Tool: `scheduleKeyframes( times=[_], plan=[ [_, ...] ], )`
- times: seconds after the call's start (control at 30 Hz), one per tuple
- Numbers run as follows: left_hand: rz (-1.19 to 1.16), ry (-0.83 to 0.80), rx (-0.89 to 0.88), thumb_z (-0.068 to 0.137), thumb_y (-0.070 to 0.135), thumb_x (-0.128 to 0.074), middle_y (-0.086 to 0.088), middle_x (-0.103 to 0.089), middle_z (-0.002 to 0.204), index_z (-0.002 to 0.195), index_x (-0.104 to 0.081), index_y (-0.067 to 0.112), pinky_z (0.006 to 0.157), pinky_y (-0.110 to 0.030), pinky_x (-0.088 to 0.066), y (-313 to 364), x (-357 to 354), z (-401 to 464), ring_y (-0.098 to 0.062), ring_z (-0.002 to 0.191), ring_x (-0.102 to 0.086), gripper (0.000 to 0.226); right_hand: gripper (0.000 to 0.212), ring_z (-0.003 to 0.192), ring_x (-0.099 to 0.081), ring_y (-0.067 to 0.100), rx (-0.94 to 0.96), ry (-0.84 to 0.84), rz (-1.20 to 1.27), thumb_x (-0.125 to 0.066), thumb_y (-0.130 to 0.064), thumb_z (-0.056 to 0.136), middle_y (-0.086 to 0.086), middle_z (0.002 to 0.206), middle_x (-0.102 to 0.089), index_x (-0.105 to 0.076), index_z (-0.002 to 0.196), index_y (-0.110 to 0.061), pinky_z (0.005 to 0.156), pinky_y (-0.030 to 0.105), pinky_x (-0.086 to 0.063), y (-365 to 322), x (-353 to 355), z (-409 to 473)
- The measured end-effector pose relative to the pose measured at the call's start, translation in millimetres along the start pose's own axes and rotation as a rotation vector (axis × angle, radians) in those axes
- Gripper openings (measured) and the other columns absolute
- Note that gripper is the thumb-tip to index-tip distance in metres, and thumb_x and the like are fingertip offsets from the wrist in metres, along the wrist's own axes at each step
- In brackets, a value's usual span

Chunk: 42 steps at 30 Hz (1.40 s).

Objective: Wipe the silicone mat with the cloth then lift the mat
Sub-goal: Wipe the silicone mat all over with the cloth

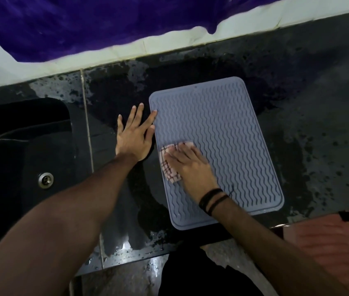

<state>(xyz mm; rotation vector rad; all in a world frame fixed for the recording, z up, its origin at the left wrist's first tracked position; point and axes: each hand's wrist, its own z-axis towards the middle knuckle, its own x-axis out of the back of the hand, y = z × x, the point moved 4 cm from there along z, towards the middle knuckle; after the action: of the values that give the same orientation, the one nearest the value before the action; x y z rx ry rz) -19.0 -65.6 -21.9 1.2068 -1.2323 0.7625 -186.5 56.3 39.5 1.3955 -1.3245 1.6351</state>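
Observation:
A grey-blue silicone mat (229, 133) with a wavy ribbed surface lies flat on the dark wet countertop (318, 116). My right hand (192, 167) presses a pale checked cloth (168, 165) onto the mat's left side, fingers spread over the cloth. Flat on the counter beside the mat's left edge rests my left hand (134, 135), fingers apart, with the index fingertip touching the mat's rim. Dark bands circle my right wrist.
A black sink (19, 150) with a metal drain (46, 180) sits at the left. A white tiled wall (169, 43) and purple fabric (84, 22) run along the back. A pink ribbed object (335, 248) is at the lower right, past the counter's front edge.

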Motion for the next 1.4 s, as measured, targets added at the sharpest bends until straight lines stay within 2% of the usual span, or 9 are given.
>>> scheduleKeyframes(
  times=[0.13, 0.27, 0.4, 0.53, 0.77, 0.97, 1.07, 1.23, 1.4],
  plan=[
    [0.000, -0.010, -0.004, 0.110, 0.047, -0.023, 0.002, -0.004, 0.172, 0.161, -0.016, 0.044, 0.126, -0.055, 0.006, 1.8, 0.8, -1.2, -0.016, 0.159, 0.004, 0.052, 0.050, 0.127, -0.046, 0.025, -0.027, -0.017, 0.075, -0.044, -0.012, 0.080, 0.003, 0.132, -0.057, -0.057, 0.128, -0.016, 0.112, 0.045, -0.030, 1.1, 17.5, 5.0],
    [0.017, -0.019, -0.012, 0.110, 0.045, -0.027, 0.001, -0.003, 0.172, 0.162, -0.020, 0.038, 0.126, -0.055, 0.004, 2.1, 1.4, -1.3, -0.017, 0.159, 0.004, 0.053, 0.056, 0.128, -0.045, 0.025, -0.108, 0.176, 0.060, -0.062, -0.011, 0.078, 0.006, 0.134, -0.055, -0.052, 0.133, -0.014, 0.112, 0.045, -0.030, 8.0, 54.3, 57.4],
    [0.029, 0.002, -0.008, 0.110, 0.038, -0.031, 0.001, -0.005, 0.172, 0.161, -0.025, 0.033, 0.126, -0.055, 0.002, 1.7, 1.2, -1.2, -0.018, 0.159, 0.001, 0.052, 0.054, 0.132, -0.037, 0.026, -0.098, 0.041, -0.072, -0.055, -0.009, 0.084, 0.005, 0.140, -0.048, -0.046, 0.137, -0.015, 0.114, 0.044, -0.024, 10.2, 28.4, 97.9],
    [0.020, -0.003, 0.013, 0.111, 0.040, -0.025, 0.003, -0.004, 0.172, 0.162, -0.018, 0.042, 0.127, -0.053, 0.004, 1.5, -0.8, -1.2, -0.016, 0.159, 0.002, 0.051, 0.061, 0.137, -0.031, 0.029, -0.051, 0.006, -0.122, -0.058, -0.006, 0.080, 0.008, 0.145, -0.042, -0.044, 0.139, -0.011, 0.116, 0.047, -0.018, 12.8, -1.2, 63.4],
    [0.008, -0.027, 0.029, 0.109, 0.054, -0.020, 0.004, -0.003, 0.172, 0.162, -0.014, 0.044, 0.126, -0.054, 0.006, 2.0, 1.2, -0.6, -0.015, 0.159, 0.004, 0.054, 0.061, 0.137, -0.034, 0.028, -0.031, -0.058, -0.074, -0.049, -0.003, 0.076, 0.006, 0.142, -0.048, -0.049, 0.136, -0.013, 0.114, 0.050, -0.024, 1.5, -4.1, -21.0],
    [0.054, -0.021, -0.003, 0.107, 0.054, -0.034, 0.002, 0.000, 0.173, 0.163, -0.010, 0.040, 0.126, -0.056, 0.003, 0.1, -1.6, -0.6, -0.017, 0.159, 0.004, 0.063, 0.062, 0.132, -0.040, 0.023, -0.160, 0.172, 0.096, -0.060, -0.014, 0.077, 0.007, 0.140, -0.050, -0.046, 0.137, -0.013, 0.117, 0.041, -0.016, -3.4, 37.8, 33.8],
    [0.076, -0.023, -0.025, 0.103, 0.050, -0.044, 0.000, 0.000, 0.173, 0.164, -0.009, 0.038, 0.126, -0.056, 0.002, -2.0, -4.1, -0.8, -0.019, 0.159, 0.003, 0.071, 0.063, 0.136, -0.033, 0.026, -0.124, 0.074, 0.005, -0.058, -0.010, 0.080, 0.008, 0.144, -0.044, -0.042, 0.140, -0.012, 0.116, 0.046, -0.020, -6.2, 20.3, 66.1],
    [0.025, -0.004, 0.033, 0.110, 0.048, -0.021, 0.002, -0.005, 0.172, 0.162, -0.015, 0.041, 0.127, -0.053, 0.004, 0.4, -1.8, -1.5, -0.016, 0.159, 0.002, 0.053, 0.065, 0.140, -0.025, 0.027, -0.036, -0.027, -0.100, -0.055, -0.009, 0.080, 0.008, 0.147, -0.038, -0.039, 0.142, -0.011, 0.116, 0.050, -0.017, -2.2, -13.1, 35.2],
    [-0.007, -0.009, 0.042, 0.110, 0.052, -0.019, 0.003, -0.005, 0.172, 0.162, -0.018, 0.040, 0.126, -0.052, 0.007, 3.3, 1.5, -1.1, -0.015, 0.159, 0.002, 0.053, 0.063, 0.141, -0.027, 0.026, -0.014, -0.059, -0.109, -0.045, -0.006, 0.079, 0.006, 0.147, -0.041, -0.043, 0.141, -0.013, 0.117, 0.048, -0.018, -10.3, -12.7, -24.0]
  ],
)
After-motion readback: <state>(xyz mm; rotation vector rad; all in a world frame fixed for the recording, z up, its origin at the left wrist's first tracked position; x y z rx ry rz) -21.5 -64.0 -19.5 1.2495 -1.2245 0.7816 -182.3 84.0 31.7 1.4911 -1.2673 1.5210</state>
